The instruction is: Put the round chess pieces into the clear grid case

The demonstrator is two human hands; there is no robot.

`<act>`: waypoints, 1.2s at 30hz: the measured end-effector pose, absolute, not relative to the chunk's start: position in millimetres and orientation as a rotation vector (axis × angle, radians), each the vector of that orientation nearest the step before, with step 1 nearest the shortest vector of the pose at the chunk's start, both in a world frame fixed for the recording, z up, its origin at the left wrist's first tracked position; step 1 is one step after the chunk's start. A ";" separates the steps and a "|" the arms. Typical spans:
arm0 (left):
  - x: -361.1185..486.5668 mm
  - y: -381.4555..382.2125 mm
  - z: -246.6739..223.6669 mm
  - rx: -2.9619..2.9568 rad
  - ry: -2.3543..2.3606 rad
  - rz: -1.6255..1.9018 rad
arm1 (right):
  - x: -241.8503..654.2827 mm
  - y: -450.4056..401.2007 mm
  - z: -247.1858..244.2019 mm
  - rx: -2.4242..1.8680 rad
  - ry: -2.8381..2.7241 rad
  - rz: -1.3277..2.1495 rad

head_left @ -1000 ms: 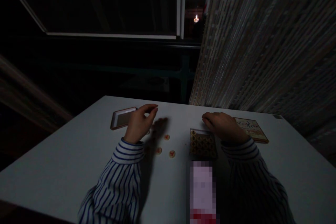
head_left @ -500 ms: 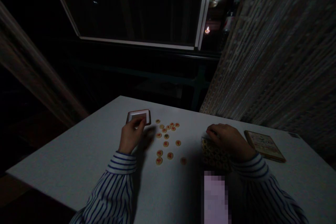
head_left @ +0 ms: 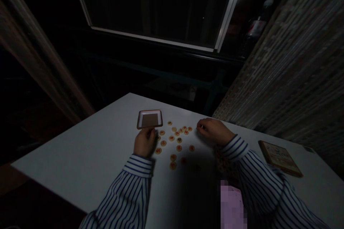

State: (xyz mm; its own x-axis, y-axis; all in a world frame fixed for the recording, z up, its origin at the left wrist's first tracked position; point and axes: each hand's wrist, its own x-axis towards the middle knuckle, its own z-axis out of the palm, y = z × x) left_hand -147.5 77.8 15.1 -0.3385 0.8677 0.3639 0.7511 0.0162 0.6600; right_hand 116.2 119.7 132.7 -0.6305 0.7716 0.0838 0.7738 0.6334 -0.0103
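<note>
Scattered over the white table (head_left: 88, 150) are several round Chinese chess pieces (head_left: 179, 148), marked in red or dark characters. My left hand (head_left: 143, 142) rests at the left edge of the scatter with its fingers curled in; whether a piece is between them is hidden. Just beyond it lies a shallow open box (head_left: 149, 118) with a brown rim and pale inner walls. My right hand (head_left: 215, 131) is over the right side of the scatter, thumb and fingers closed, their contents not visible. Under my right forearm, a group of chess pieces (head_left: 224, 164) sits in shadow, partly covered.
A flat box with a picture on top (head_left: 281, 159) lies to the right. Behind the table stand a framed dark pane (head_left: 156, 3) and a bottle (head_left: 256, 27). Bead curtains (head_left: 271, 78) hang at both sides. A pixelated pink patch (head_left: 231, 204) covers part of the near edge.
My left hand has drawn back from the open box toward the pieces. My right hand has moved left, off the grouped pieces to the scattered ones. The view has shifted slightly.
</note>
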 end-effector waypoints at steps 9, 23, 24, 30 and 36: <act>-145.9 82.5 4.7 1.759 2.109 1.225 | 55.6 153.1 99.4 -1.286 -2.790 0.064; -141.0 89.5 0.9 1.772 2.069 1.347 | 1.9 196.4 53.1 -1.406 -2.856 0.138; -140.9 89.3 1.4 1.772 2.066 1.351 | -0.7 198.2 51.6 -1.410 -2.857 0.135; -140.7 89.0 3.5 1.763 2.065 1.347 | -13.3 204.6 45.3 -1.427 -2.862 0.102; -141.3 89.0 3.7 1.745 2.057 1.360 | -16.4 203.4 46.5 -1.424 -2.867 0.084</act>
